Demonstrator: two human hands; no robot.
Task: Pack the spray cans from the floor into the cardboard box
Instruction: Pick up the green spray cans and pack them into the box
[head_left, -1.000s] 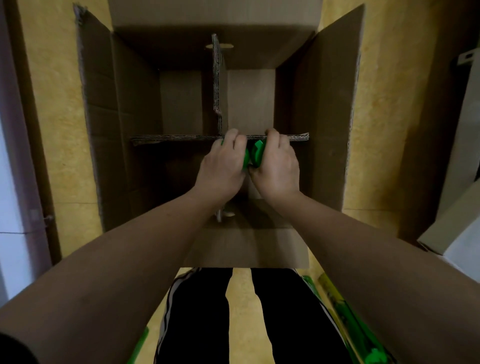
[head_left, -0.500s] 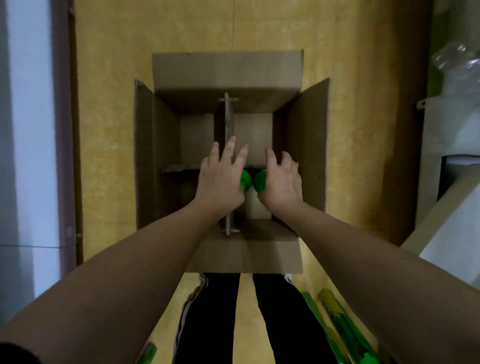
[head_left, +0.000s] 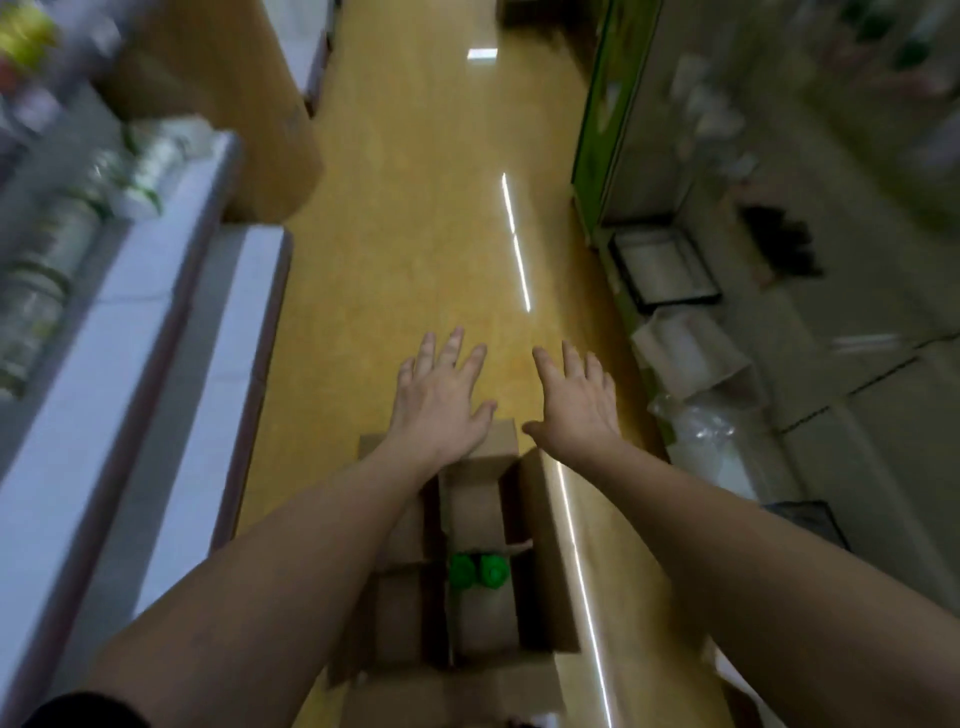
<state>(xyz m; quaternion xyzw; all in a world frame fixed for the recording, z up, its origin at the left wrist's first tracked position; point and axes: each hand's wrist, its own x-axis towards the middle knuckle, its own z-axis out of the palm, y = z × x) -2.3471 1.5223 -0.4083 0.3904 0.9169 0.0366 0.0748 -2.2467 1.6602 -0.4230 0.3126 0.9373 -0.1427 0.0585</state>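
Well below left grip (head_left: 441, 402), right grip (head_left: 576, 410): spray cans (head_left: 478, 570)

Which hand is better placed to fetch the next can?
Neither clearly: left hand and right hand are both open, empty and level above the far end of the cardboard box; no floor can is in view.

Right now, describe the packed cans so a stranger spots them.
Find the open cardboard box on the yellow floor. In its right side, by the cross divider, stand two spray cans; their bright green caps are the only colour inside.
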